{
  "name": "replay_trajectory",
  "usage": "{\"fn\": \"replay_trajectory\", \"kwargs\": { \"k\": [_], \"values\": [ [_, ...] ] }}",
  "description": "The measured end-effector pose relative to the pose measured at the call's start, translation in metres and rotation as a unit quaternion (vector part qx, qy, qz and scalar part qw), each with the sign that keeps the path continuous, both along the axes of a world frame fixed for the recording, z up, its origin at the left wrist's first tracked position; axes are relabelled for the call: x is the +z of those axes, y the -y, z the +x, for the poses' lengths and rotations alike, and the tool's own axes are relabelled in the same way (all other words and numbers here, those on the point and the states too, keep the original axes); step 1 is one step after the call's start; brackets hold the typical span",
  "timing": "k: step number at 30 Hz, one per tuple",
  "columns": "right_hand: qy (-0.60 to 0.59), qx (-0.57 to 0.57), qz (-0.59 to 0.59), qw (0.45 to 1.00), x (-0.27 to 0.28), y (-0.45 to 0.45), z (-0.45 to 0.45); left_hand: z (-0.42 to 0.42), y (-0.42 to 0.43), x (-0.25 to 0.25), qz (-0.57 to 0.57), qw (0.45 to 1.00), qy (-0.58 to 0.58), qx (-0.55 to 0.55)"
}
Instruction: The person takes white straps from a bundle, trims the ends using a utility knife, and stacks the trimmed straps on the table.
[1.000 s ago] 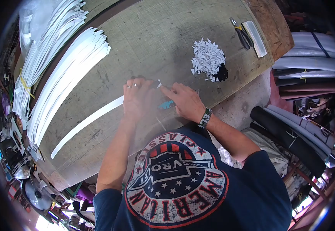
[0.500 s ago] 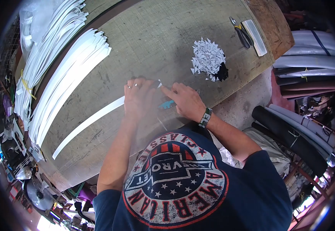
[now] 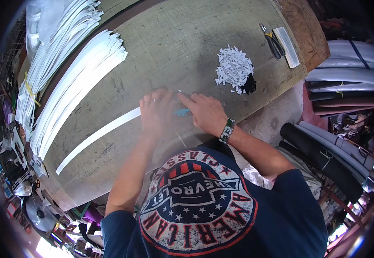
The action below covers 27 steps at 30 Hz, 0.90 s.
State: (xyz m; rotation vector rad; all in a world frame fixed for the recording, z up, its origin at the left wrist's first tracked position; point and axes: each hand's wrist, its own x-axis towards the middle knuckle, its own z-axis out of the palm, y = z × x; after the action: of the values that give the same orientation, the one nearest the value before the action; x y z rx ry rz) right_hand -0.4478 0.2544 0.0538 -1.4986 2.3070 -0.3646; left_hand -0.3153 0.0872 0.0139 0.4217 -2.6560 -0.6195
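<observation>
A long white strip [image 3: 101, 131] lies curving across the table, its right end running under my left hand [image 3: 154, 112]. That hand is closed over the strip, holding it against the tabletop; its fingers are slightly blurred. Close beside it, my right hand [image 3: 208, 114] is closed with the index finger pointing left toward the strip's end. Whatever sits inside its fingers is hidden. A tiny white tip [image 3: 179, 91] shows between the hands. Just below them is a small teal patch or object [image 3: 182, 112], partly covered.
Many white strips [image 3: 79, 81] lie stacked at left, with a tied bundle [image 3: 51, 60] beyond. White triangular offcuts [image 3: 234, 66] and black scraps [image 3: 250, 84] form a pile. Pliers [image 3: 273, 43] and a pale block [image 3: 286, 47] lie far right. Rolls [image 3: 324, 159] stand off the table's edge.
The white tip between my hands shows less, and my right hand has shifted slightly left. The whole view has also moved a little.
</observation>
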Motion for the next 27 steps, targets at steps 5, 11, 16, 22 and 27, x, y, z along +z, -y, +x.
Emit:
{"fn": "replay_trajectory", "kwargs": {
  "k": [5,11,16,22,27],
  "values": [
    [0.02,0.002,0.022,1.0,0.001,0.0,0.0,0.011,-0.023,0.002,0.007,0.999,0.046,0.003],
    [0.238,-0.024,-0.195,0.951,-0.003,0.002,-0.039,0.004,-0.033,-0.002,-0.047,0.998,0.018,0.044],
    [0.31,-0.128,-0.33,0.882,-0.017,0.004,-0.056,0.002,-0.039,0.007,-0.059,0.996,0.048,0.051],
    [0.182,-0.068,-0.224,0.955,0.017,-0.054,-0.076,0.0,-0.039,0.007,-0.068,0.995,0.062,0.049],
    [0.295,-0.081,-0.117,0.945,0.022,-0.072,-0.082,-0.002,-0.038,0.005,-0.079,0.994,0.064,0.048]
  ]
}}
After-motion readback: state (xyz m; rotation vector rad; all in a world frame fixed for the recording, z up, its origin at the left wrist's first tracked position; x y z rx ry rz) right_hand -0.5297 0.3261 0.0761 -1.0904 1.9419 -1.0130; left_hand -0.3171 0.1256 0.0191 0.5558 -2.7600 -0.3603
